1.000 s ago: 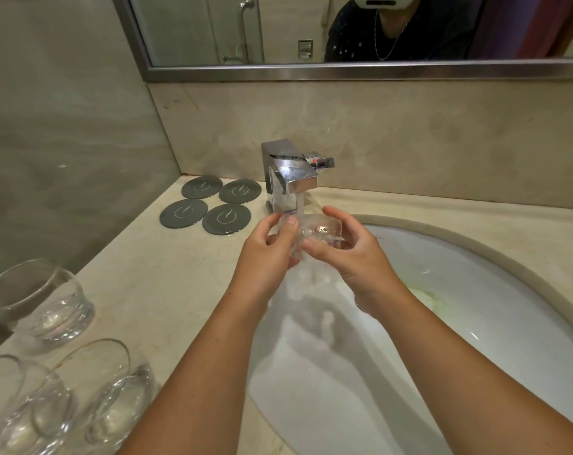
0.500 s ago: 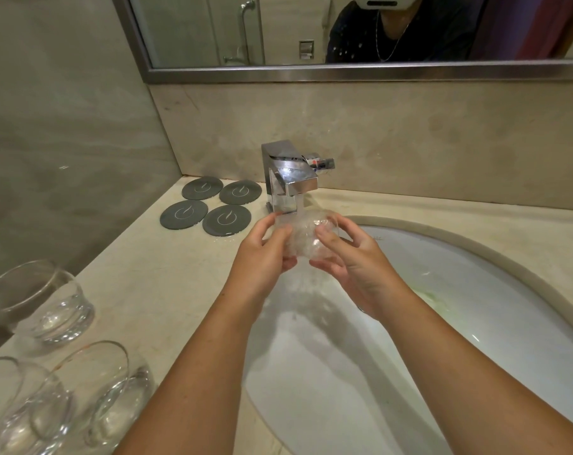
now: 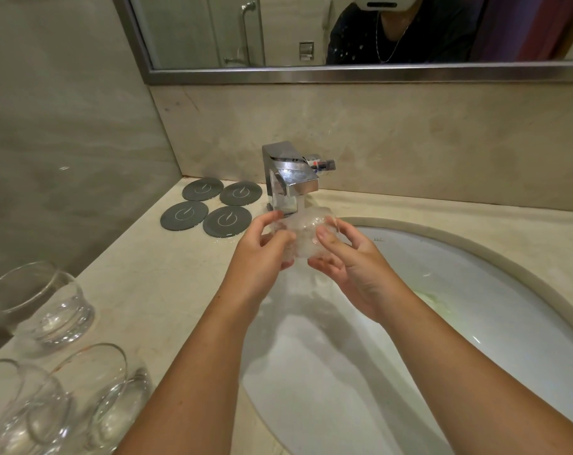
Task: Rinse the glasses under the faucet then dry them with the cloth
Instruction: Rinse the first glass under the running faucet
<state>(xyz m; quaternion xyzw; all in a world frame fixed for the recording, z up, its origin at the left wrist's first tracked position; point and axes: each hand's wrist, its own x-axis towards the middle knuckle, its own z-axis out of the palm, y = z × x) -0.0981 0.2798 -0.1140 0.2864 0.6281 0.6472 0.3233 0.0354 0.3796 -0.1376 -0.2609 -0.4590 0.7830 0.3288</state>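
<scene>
Seems mid-rinse: holds one glass [image 3: 306, 234] just under the faucet [image 3: 291, 178] spout, above the sink [image 3: 475, 244], with left grip [image 3: 262, 251] and right grip [image 3: 350, 261] both curled round its sides. Looks clear, rounded, blurred by running water. Leaves three other glasses [image 3: 45, 307] on the surface [image 3: 167, 284] at left; cannot tell whether rinsed. Shows no cloth; drying not yet begun.

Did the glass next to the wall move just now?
No. The glass by the wall stands in the same spot on the counter, just as far from the four dark coasters as before.
</scene>
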